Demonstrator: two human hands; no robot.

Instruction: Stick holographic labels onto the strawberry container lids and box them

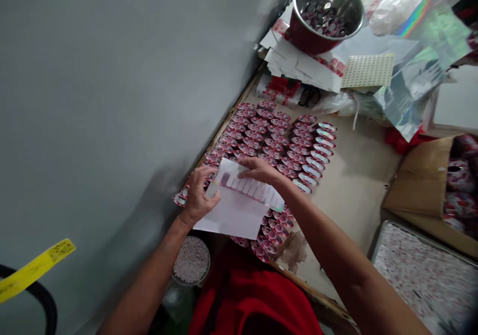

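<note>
Over the near part of the table a flat white card (231, 215) lies across rows of small red-and-pink oval pieces (272, 143). Its upper part bears a strip with a row of pale rectangles (248, 185). My left hand (199, 195) grips the card's left edge, thumb over the front and fingers curved at the upper corner. At the upper edge, my right hand (261, 170) holds the card with bent fingers lying over the strip. Part of the oval pieces is hidden beneath the card and my hands.
A grey wall (112, 76) borders the table's left edge. A steel bowl (324, 41) of small pieces stands on stacked white cards (298, 66) at the back. On the right are a cardboard box (414, 185) and a tray (421, 275). A round container (192, 260) sits below.
</note>
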